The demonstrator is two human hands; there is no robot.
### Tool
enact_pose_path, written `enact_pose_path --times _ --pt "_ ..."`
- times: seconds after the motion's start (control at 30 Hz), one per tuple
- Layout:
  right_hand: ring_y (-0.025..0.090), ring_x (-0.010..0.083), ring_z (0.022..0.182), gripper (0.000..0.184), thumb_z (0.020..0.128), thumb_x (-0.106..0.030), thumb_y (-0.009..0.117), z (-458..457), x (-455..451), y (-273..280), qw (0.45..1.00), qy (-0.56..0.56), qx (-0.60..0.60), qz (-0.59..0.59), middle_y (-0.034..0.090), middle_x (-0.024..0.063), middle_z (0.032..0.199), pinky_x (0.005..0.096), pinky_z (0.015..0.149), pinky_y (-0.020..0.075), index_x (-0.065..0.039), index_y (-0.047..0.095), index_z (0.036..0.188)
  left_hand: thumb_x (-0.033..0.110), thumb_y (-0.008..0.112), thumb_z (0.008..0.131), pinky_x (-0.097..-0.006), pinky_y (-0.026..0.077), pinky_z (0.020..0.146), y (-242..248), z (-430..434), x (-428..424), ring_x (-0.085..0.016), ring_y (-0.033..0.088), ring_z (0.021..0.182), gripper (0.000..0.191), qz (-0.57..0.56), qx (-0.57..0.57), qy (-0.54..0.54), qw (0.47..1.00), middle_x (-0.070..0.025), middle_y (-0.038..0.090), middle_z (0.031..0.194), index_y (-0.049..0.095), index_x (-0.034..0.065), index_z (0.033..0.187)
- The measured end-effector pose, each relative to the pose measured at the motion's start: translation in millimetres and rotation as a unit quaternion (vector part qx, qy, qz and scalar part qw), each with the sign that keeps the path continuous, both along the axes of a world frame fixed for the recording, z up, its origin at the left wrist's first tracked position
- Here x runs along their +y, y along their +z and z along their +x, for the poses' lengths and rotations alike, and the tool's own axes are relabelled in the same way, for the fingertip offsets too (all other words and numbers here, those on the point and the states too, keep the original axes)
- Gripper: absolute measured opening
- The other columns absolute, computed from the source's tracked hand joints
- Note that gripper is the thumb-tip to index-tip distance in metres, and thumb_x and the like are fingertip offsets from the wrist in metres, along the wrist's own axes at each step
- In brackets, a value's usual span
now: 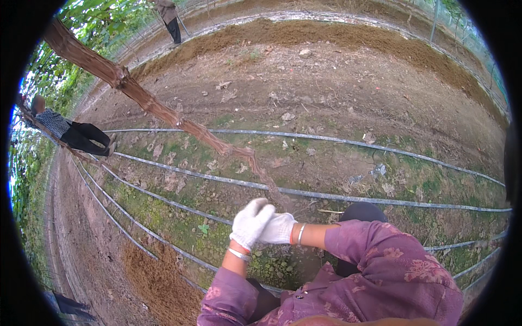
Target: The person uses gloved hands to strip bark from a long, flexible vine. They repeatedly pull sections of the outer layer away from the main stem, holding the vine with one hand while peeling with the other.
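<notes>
My left hand (251, 224), in a white knit work glove, lies against the fingers of my right hand (278, 228), which wears a matching glove. The two hands touch in front of my body, low over mossy soil. Whether anything is between them cannot be seen, as the left glove covers the right fingers. Just beyond them, the base of a woody vine trunk (191, 129) meets the ground; the trunk leans up to the upper left. A grey drip irrigation line (228, 179) runs past the trunk's foot. A small green seedling (203, 229) grows left of my hands.
Several more drip lines (326, 139) cross the soil. Loose brown material (153, 281) is heaped at lower left, and a band of it (285, 32) lies along the far row. A person (69, 129) is at the left, another (168, 18) at the top. Leafy vines (30, 228) line the left edge.
</notes>
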State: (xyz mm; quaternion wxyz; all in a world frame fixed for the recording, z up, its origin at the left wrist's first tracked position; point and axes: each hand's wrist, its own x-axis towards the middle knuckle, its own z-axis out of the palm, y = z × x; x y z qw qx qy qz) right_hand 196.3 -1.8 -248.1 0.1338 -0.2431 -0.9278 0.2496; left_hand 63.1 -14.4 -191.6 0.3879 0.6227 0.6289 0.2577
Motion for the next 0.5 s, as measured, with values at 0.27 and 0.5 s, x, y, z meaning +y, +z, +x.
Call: enact_pose_path --times 0.27,0.5 --pt "0.067 0.0367 0.114 0.051 0.092 -0.044 0.06 6.6 4.8 45.3 0.911 -0.129 0.147 -0.364 0.071 0.0207 0.121 0.0427 0.099 0.0515 -0.005 0.07 0.124 0.031 0.063 0.103 -0.0364 0.049 0.1 -18.1 -13.0 9.2 -0.02 0.059 0.116 0.044 0.01 -0.368 0.228 0.901 -0.0078 0.064 0.129 0.06 0.0032 0.137" --pt "0.067 0.0354 0.114 0.048 0.091 -0.041 0.062 16.1 1.0 60.2 0.918 -0.14 0.098 -0.359 0.072 0.0197 0.119 0.0421 0.099 0.0515 -0.005 0.071 0.121 0.034 0.061 0.104 -0.0425 0.045 0.11 -31.9 -6.1 6.5 -0.025 0.058 0.126 0.048 -0.004 -0.384 0.171 0.907 -0.0097 0.062 0.138 0.056 0.0044 0.142"
